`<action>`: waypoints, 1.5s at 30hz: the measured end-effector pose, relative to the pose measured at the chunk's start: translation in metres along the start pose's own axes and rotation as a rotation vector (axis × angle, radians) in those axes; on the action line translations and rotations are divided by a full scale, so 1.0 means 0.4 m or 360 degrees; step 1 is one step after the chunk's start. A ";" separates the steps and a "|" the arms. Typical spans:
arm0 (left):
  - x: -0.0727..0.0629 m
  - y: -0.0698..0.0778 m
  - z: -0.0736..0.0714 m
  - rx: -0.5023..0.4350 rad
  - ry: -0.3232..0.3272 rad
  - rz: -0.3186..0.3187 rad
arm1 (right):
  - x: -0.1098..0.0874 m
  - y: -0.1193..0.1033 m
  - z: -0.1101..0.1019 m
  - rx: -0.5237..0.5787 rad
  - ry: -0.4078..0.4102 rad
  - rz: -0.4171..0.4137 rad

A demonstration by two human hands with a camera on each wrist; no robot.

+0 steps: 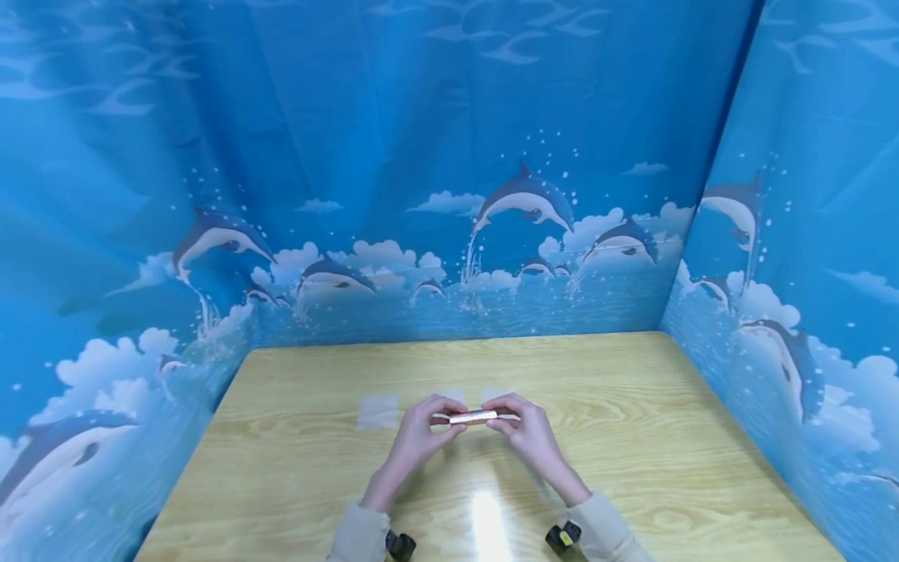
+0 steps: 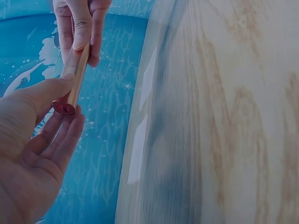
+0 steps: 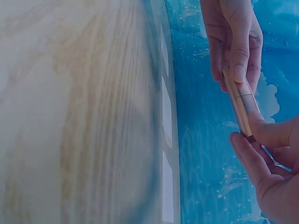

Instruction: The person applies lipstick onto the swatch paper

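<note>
A slim gold lipstick tube [image 1: 473, 417] is held level between my two hands, above the middle of the table. My left hand [image 1: 419, 435] pinches one end between thumb and fingers; my right hand [image 1: 528, 439] grips the opposite end the same way. In the left wrist view, the end of the lipstick tube [image 2: 78, 86] at my left hand is a shiny red disc. A thin seam runs around the lipstick tube [image 3: 243, 107] in the right wrist view, and its two parts sit together in line. Fingers cover part of both ends.
A whitish square patch [image 1: 378, 410] lies on the wood-grain table [image 1: 302, 460] left of my hands. More such pale patches show partly behind the hands. Blue dolphin-print curtains [image 1: 421, 156] stand along the table's back and sides. A bright light reflection falls near the front.
</note>
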State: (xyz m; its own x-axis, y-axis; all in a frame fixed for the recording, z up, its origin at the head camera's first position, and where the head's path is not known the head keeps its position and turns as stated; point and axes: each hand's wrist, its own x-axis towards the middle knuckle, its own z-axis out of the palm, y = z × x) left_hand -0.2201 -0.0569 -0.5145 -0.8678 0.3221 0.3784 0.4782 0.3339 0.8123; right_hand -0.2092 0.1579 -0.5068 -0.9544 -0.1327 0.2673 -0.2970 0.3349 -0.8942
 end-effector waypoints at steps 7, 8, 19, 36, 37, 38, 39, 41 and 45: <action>-0.010 0.002 -0.001 0.0042 -0.0010 -0.0008 | -0.007 -0.003 0.004 0.0030 -0.0044 0.0029; -0.011 0.002 -0.001 0.0054 -0.0015 -0.0008 | -0.008 -0.003 0.004 0.0036 -0.0055 0.0031; -0.022 0.005 -0.007 0.0098 -0.0004 0.0003 | -0.010 -0.005 0.007 0.0053 -0.0189 -0.0072; -0.028 0.020 -0.021 0.0101 -0.0032 0.0014 | 0.003 -0.026 0.014 -0.0433 -0.0218 -0.0426; -0.028 0.019 -0.021 0.0099 -0.0036 0.0008 | 0.003 -0.027 0.014 -0.0440 -0.0209 -0.0441; -0.028 0.020 -0.022 0.0101 -0.0040 0.0004 | 0.003 -0.027 0.014 -0.0446 -0.0200 -0.0455; -0.027 0.020 -0.023 0.0102 -0.0045 -0.0007 | 0.003 -0.027 0.014 -0.0451 -0.0190 -0.0467; -0.027 0.023 -0.025 0.0109 -0.0052 -0.0023 | 0.003 -0.027 0.014 -0.0459 -0.0173 -0.0494; -0.029 0.028 -0.028 0.0119 -0.0052 -0.0064 | 0.001 -0.028 0.016 -0.0461 -0.0142 -0.0522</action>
State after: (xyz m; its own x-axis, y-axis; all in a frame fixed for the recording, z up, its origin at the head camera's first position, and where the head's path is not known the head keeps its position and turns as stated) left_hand -0.2060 -0.0667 -0.5048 -0.8823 0.3355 0.3302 0.4527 0.4123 0.7906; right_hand -0.2061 0.1482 -0.4988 -0.8057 -0.3514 0.4768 -0.5919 0.5075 -0.6262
